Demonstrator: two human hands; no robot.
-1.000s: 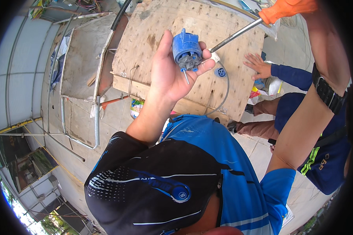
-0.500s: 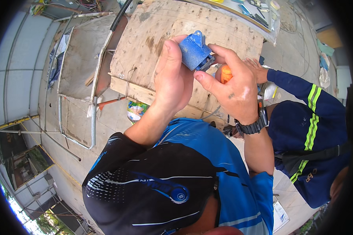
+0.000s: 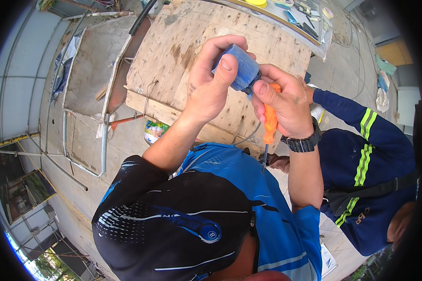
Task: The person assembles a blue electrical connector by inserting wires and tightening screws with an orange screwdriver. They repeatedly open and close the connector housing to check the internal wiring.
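The fingers (image 3: 226, 64) of the left hand (image 3: 206, 86) are curled around one blue cylindrical connector (image 3: 241, 68), with the thumb pressed against its side. The connector is at the upper centre of the frame, tilted, its dark end toward the lower right. The right hand (image 3: 288, 100) has its thumb and forefinger drawn together at that dark end; the exact contact cannot be told. One screwdriver (image 3: 270, 124) is retained in the same hand, orange handle against the palm, shaft pointing toward the bottom of the frame. One black watch (image 3: 303, 142) is fitted at the right wrist. One black and blue shirt (image 3: 286, 220) occupies the lower centre.

Behind the hands is one plywood table (image 3: 168, 61); both hands and the connector obstruct its middle. One grey cable (image 3: 249, 136) shows at its near edge, partly hidden by the right hand. One co-worker's sleeve (image 3: 335, 105), dark blue, enters from the right; the hand at its end is partly covered by the person's right hand. One colourful bag (image 3: 155, 131) is left of centre, below the table edge. One metal frame (image 3: 105, 145) stands at the left. One tray (image 3: 309, 40) with several tools is at the upper right
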